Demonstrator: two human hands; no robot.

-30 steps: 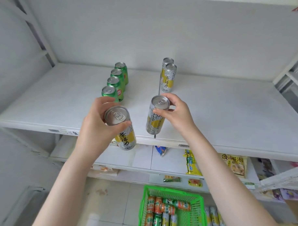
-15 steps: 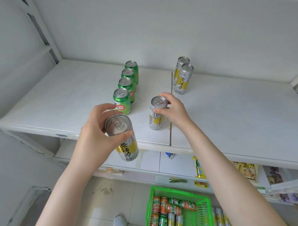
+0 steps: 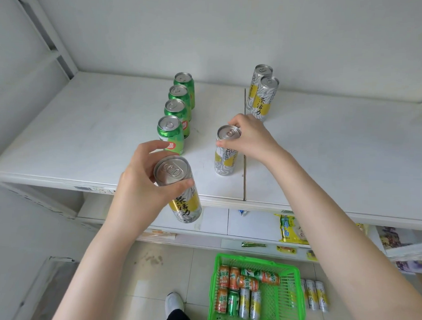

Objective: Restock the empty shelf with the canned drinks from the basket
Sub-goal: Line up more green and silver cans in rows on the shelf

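White shelf [image 3: 86, 131]: a smooth painted board with a narrow seam [image 3: 245, 161] running from back to front edge near mid-width. The right hand [image 3: 251, 139] pinches the standing can [image 3: 225, 158] by its lid rim from above, fingertips curled round the top. This can is upright just left of the seam, toward the front edge; whether its base is fully seated cannot be told. The left hand [image 3: 142, 188] wraps thumb and fingers round the upper wall of the held can [image 3: 182, 197], which is tilted at the front edge, clear of the board. Both are tall, slim cylinders, silver with a yellow band, glossy, with ring-pull lids. Four shorter green cans [image 3: 175, 110] form a file from back to front, left of the seam; a back pair [image 3: 262, 97] of silver-and-yellow ones stands just right of it, near the rear wall. Below, on the tiled floor, the green mesh basket [image 3: 293, 294] holds the remaining cans [image 3: 236, 292], orange, green and silver, mostly lying down. Judged handling: filled cans are stiff and moderately heavy but thin-walled and slick. A slim can tips easily, so grasp the side wall or rim firmly, without squeezing, and set the base flat before release.
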